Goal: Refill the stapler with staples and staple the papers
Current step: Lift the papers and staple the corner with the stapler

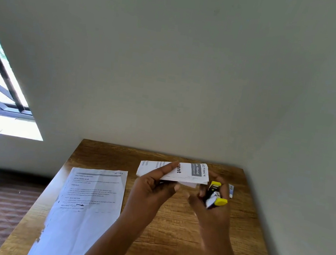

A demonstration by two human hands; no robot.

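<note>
Two hands work over the far right part of the bench (pixel 170 230). The stapler (pixel 215 194), black with yellow ends, sits in the right hand (pixel 209 210), whose fingers are clenched around its body, lifted off the wood and tilted with one yellow end up and far, the other down and to the right. Just left of it, the left hand (pixel 150 187) holds a folded paper (pixel 178 171) in the air, thumb on the printed top face and fingers beneath, so that the paper's right edge points at the stapler. To my eye this hold is meant to bring a corner of the fold to the stapler's mouth; whether the paper is already between the stapler's halves I cannot tell, since the fingers hide the gap.

Whether staples are loaded is not visible either. A small white and blue box (pixel 230 190) lies on the bench just right of the right hand, likely the staple box; what is inside cannot be seen.

A second printed sheet (pixel 88 208) lies flat at the near left of the bench, its near end hanging past the edge, apart from both hands, probably waiting its turn.
</note>
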